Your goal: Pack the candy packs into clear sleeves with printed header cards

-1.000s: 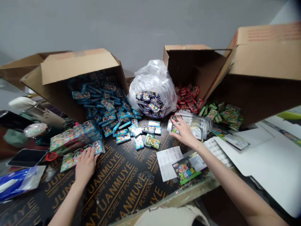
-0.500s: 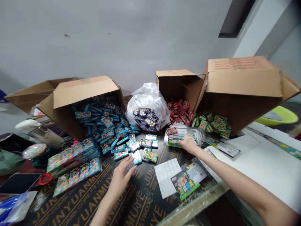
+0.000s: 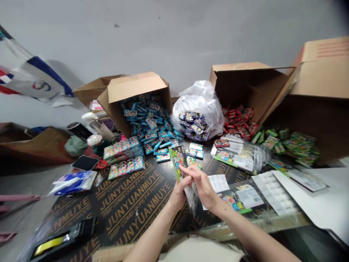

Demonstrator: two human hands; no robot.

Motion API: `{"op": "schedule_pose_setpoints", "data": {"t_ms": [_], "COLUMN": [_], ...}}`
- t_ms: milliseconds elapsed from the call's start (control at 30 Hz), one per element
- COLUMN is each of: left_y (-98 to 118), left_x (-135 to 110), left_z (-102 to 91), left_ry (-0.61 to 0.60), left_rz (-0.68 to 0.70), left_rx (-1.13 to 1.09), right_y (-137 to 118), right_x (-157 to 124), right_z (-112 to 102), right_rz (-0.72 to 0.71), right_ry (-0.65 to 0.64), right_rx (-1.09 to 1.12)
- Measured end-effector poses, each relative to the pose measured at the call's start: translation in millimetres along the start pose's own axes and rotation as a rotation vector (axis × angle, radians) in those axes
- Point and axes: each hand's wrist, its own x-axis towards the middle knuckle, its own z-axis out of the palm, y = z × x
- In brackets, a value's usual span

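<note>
Both hands meet over the dark plywood table (image 3: 128, 203) and hold a clear plastic bag with a green printed card (image 3: 177, 160) that stands up from my fingers. My left hand (image 3: 178, 193) grips its lower edge; my right hand (image 3: 200, 183) pinches it from the right. Just beyond lie loose small packets (image 3: 195, 150) and a stack of the same printed bags (image 3: 240, 158).
Tipped cardboard boxes spill blue packets (image 3: 147, 125), red packets (image 3: 238, 118) and green packets (image 3: 291, 142); a white plastic bag (image 3: 200, 103) holds purple ones. Filled colourful packs (image 3: 124, 158) lie at left. A white blister tray (image 3: 272, 187), a phone (image 3: 85, 162) and cups (image 3: 94, 122) sit around.
My right hand has drawn one printed bag off the stack toward me. My left hand left the filled packs at left and came in to grip that bag. The camera swung left.
</note>
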Motion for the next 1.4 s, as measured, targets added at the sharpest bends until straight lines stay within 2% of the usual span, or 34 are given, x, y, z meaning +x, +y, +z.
{"op": "schedule_pose_setpoints", "data": {"t_ms": [67, 167, 267, 367, 433, 567, 667, 733, 800, 833, 933, 967, 1000, 1100, 1133, 1233, 1300, 1400], "left_y": [0, 2, 0, -5, -3, 15, 24, 23, 18, 16, 13, 13, 13, 12, 11, 6, 3, -3], "left_x": [-10, -23, -24, -19, -17, -23, -30, -31, -31, -30, -28, -28, -28, -28, -28, -25, -22, -16], "left_z": [-7.2, -20.1, -31.3, -40.9, -44.2, -40.0, -35.6, -36.0, -38.7, -40.4, -45.2, -46.6, -48.0, -54.3, -57.5, -68.6, -75.1, -80.7], "left_ry": [0.043, -0.011, -0.11, -0.13, -0.144, -0.188, -0.169, -0.137, -0.072, -0.022, 0.15, 0.179, 0.186, 0.13, 0.115, 0.113, 0.148, 0.255], "left_rz": [-0.12, -0.161, -0.158, -0.187, -0.203, -0.15, -0.133, -0.176, -0.211, -0.218, -0.248, -0.253, -0.246, -0.152, -0.127, -0.096, -0.072, -0.008], "left_rx": [-0.085, -0.072, -0.012, 0.021, 0.055, 0.131, 0.122, 0.102, 0.085, 0.078, 0.062, 0.069, 0.086, 0.171, 0.214, 0.367, 0.423, 0.386], "right_y": [2, 13, 24, 30, 31, 31, 31, 33, 38, 42, 54, 58, 61, 65, 65, 62, 62, 67], "right_x": [4, 14, 23, 30, 34, 37, 36, 35, 35, 34, 30, 27, 24, 18, 18, 21, 21, 9], "right_z": [-2, -13, -20, -24, -29, -40, -43, -41, -33, -28, -11, -5, 0, 10, 11, 10, 9, 12], "right_rz": [-0.006, -0.017, 0.026, 0.033, -0.035, -0.135, -0.075, -0.031, 0.013, 0.041, 0.19, 0.267, 0.352, 0.521, 0.52, 0.459, 0.49, 0.613], "right_ry": [0.067, 0.225, 0.209, 0.029, -0.143, -0.524, -0.633, -0.615, -0.534, -0.443, -0.041, 0.029, 0.026, -0.188, -0.218, -0.175, -0.199, -0.408], "right_rx": [0.011, -0.092, -0.139, -0.131, -0.138, -0.224, -0.282, -0.259, -0.162, -0.094, 0.137, 0.221, 0.309, 0.502, 0.501, 0.418, 0.449, 0.595]}}
